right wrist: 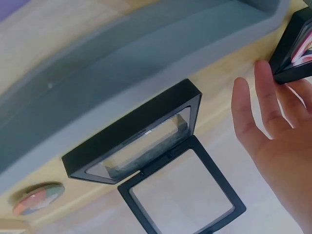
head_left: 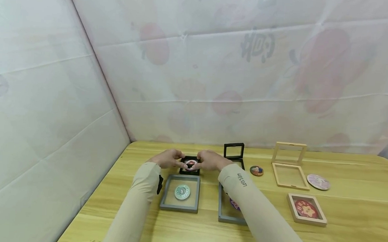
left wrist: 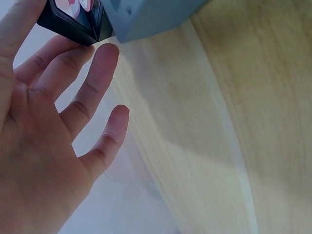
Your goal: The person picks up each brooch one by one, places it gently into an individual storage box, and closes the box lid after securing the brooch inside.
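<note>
A small black display frame (head_left: 189, 172) stands at the back left of the table, with a round red-and-white badge (head_left: 191, 161) inside it. My left hand (head_left: 167, 159) holds the frame's left side, thumb at the front and fingers on the edge. From the other side my right hand (head_left: 213, 161) grips it, and the two thumbs nearly meet over the front. The left wrist view has the black frame (left wrist: 68, 25) at the top, between thumb and fingers. In the right wrist view, fingertips touch the frame's corner (right wrist: 292, 73); that thumb is hidden.
A grey frame (head_left: 179, 208) with a green badge lies just in front. Another grey frame (head_left: 231, 220) is partly under my right sleeve. An open black frame (right wrist: 131, 136), a loose badge (head_left: 256, 170), an open wooden frame (head_left: 290, 186), a pink disc (head_left: 318, 182) and a red-badge frame (head_left: 310, 221) lie rightward.
</note>
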Tool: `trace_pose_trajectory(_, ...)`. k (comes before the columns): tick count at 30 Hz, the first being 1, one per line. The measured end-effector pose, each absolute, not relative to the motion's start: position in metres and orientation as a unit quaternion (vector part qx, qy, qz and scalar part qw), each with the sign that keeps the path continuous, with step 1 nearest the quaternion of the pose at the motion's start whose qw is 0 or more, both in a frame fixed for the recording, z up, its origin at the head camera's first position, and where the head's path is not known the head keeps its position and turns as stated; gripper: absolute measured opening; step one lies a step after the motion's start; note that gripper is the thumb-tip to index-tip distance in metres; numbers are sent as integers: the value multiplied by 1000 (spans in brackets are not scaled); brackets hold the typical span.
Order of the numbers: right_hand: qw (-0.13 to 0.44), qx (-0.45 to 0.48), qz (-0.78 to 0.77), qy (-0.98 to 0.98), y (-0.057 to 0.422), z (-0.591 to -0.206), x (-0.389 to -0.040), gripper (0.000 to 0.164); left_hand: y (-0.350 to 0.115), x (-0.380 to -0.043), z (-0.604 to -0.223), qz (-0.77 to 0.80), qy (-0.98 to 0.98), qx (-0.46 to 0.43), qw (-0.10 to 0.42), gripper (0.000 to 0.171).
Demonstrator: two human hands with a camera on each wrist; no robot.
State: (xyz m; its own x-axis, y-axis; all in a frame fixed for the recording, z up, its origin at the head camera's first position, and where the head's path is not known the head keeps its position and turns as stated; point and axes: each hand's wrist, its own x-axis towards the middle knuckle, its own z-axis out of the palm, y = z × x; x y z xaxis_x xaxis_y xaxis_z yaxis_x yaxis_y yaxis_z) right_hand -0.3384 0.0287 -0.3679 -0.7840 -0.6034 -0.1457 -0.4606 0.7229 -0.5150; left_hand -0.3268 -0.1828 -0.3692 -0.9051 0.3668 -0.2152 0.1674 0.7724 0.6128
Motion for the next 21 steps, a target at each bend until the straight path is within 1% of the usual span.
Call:
trace_pose_trajectory(5,146,-286,-207,924,26,-369,-337,30,-183,-327,-369,291,932,147,156,53)
trace_pose_trajectory(17,130,-279,-200,930,27,-371,-335,48,-182,-326,-369,286,934,146,155,54)
trace_pose_trajectory(19,124,-280,-200,931,27,-371,-335,50,-182,-327,-370,289,933,147,154,54)
trace_pose_trajectory(21,118,-284,-201,930,26,-371,-335,48,-182,-327,-371,291,933,148,149,52)
